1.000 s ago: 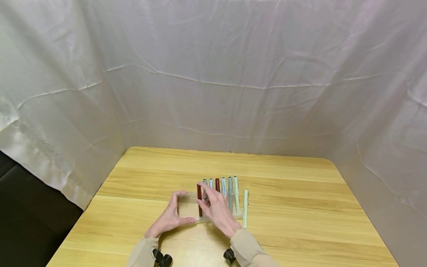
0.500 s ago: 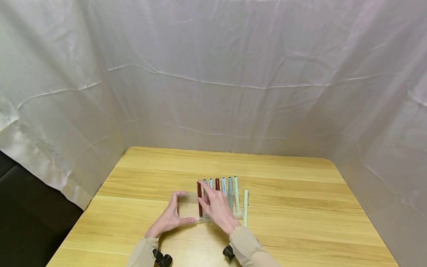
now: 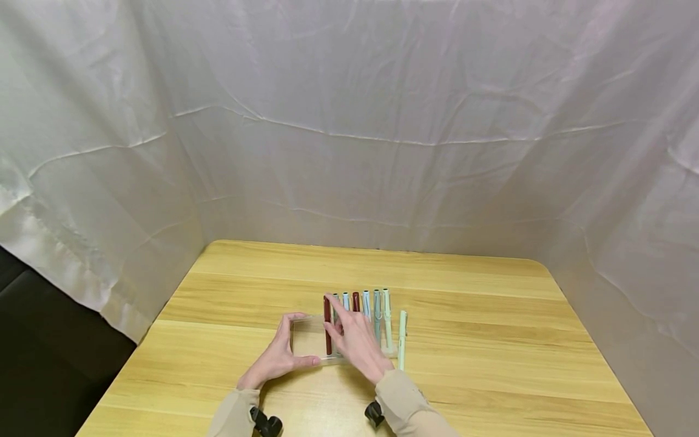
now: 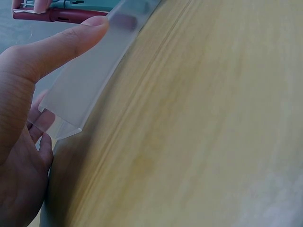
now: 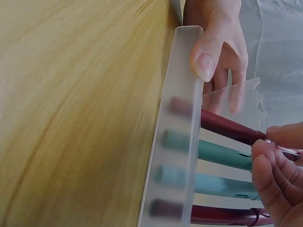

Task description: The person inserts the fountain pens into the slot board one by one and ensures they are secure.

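Observation:
My left hand [image 3: 281, 352] grips the left end of a frosted clear pen holder [image 5: 182, 61], thumb along its front wall and fingers at the back. With thumb and fingers, my right hand [image 3: 357, 346] pinches a dark red pen [image 3: 327, 328] near its cap. In the right wrist view, that pen's lower end shows through the frosted front wall. Beside it in the holder lie a teal pen [image 5: 222, 155], a light blue pen [image 5: 225, 185] and another dark red pen [image 5: 227, 215]. My right hand partly hides this row in the head view.
Farther right in the holder are a grey-green pen [image 3: 377, 318] and a pale green pen [image 3: 387, 321]. Another pale green pen [image 3: 402, 340] lies on the wooden table [image 3: 491, 340] just right of the holder. Pale curtains [image 3: 349, 152] hang behind the table.
The dark red pen's cap end has shifted slightly away from me and right, toward the teal pen, with my right hand still pinching it. My left hand has stayed in place.

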